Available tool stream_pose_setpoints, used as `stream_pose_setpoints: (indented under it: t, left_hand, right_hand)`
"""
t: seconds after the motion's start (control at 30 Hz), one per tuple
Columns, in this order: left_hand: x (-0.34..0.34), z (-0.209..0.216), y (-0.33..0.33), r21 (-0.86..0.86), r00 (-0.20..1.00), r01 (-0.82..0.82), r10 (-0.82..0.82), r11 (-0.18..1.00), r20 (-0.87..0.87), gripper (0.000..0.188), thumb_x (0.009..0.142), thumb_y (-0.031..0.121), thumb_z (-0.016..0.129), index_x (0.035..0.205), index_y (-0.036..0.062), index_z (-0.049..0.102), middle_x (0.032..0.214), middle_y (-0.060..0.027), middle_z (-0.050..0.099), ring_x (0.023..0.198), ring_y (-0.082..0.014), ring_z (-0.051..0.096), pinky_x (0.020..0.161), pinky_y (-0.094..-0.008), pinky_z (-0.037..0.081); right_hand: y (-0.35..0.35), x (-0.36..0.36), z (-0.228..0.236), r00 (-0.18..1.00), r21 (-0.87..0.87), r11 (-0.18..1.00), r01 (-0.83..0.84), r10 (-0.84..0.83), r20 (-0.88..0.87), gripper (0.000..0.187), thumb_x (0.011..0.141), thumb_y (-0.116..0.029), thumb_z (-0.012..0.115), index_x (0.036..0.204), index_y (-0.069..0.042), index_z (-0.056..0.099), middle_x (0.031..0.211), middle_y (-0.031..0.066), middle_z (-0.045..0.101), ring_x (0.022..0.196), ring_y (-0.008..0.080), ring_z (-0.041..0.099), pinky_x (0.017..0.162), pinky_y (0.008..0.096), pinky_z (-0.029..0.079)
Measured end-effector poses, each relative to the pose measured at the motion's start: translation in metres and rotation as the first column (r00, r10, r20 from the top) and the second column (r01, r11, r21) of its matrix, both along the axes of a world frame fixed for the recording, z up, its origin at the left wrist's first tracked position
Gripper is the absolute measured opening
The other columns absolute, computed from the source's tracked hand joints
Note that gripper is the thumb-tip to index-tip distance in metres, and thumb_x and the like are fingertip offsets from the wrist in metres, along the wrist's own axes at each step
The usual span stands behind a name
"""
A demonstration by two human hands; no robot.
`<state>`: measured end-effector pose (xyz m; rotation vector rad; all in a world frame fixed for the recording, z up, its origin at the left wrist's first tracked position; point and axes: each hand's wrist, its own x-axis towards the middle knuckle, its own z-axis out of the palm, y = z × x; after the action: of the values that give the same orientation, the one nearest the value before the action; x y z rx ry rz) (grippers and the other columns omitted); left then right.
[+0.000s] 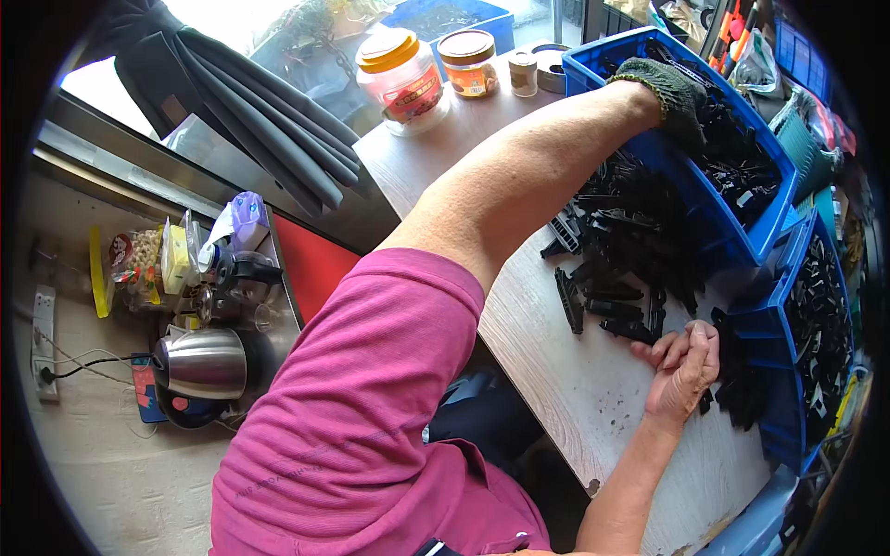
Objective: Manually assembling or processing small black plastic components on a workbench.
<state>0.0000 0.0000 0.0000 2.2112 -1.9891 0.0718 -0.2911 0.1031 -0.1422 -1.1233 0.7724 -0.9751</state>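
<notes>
My left hand [675, 97], in a dark green knit glove, reaches over the wall of a blue plastic bin [663, 176] filled with small black plastic parts [737, 171]. Its fingers are hidden against the dark parts. My bare right hand [684, 369] is low over the table, palm turned up and fingers curled in. Whatever it may hold is too small or hidden to make out. Just beyond its fingertips lies a heap of long black plastic pieces [630, 232], spread over the pale wooden tabletop [538, 343].
A second blue bin [786, 361] of black parts stands at the right, with more pieces [740, 389] beside it. Two lidded jars [400, 83] [469, 69] and a small canister [523, 74] line the far edge. A steel kettle [209, 364] sits at left, below a grey curtain [250, 102].
</notes>
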Motion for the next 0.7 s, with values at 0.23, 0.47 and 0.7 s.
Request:
stream_pose_setpoints:
  t: [0.23,0.47,0.7]
  left_hand:
    - [0.008,-0.016,-0.012,0.0,0.996,-0.056,0.056,0.998,-0.068,0.042,0.078,0.045,0.069,0.108,0.017,0.079,0.107,-0.0134,0.075,0.097,-0.0307,0.072,0.086,-0.0432,0.058]
    - [0.011,-0.017,-0.02,0.087,0.995,-0.089,0.093,0.992,-0.04,0.052,0.079,0.05,0.069,0.118,0.0147,0.075,0.116,-0.0144,0.073,0.103,-0.0315,0.071,0.092,-0.044,0.056]
    - [0.003,-0.02,-0.028,0.046,0.995,-0.076,0.079,0.996,-0.067,0.049,0.078,0.044,0.071,0.112,0.0099,0.077,0.109,-0.0161,0.075,0.1,-0.0319,0.072,0.09,-0.0438,0.057]
  right_hand:
    - [0.002,0.003,0.003,0.999,-0.048,0.999,0.02,-0.022,-0.047,0.024,0.103,-0.029,0.053,0.094,-0.008,0.059,0.056,-0.0013,0.035,0.054,0.0091,0.048,0.056,0.0407,0.064]
    - [0.004,0.002,0.004,0.998,-0.055,0.997,0.05,-0.053,-0.044,0.024,0.102,-0.03,0.054,0.094,-0.008,0.06,0.056,-0.0009,0.036,0.053,0.0095,0.049,0.056,0.0405,0.064]
    - [0.004,0.006,0.005,0.999,0.029,0.998,0.047,-0.046,-0.021,0.022,0.101,-0.028,0.055,0.094,-0.007,0.058,0.057,-0.0008,0.036,0.054,0.0116,0.049,0.056,0.0425,0.063]
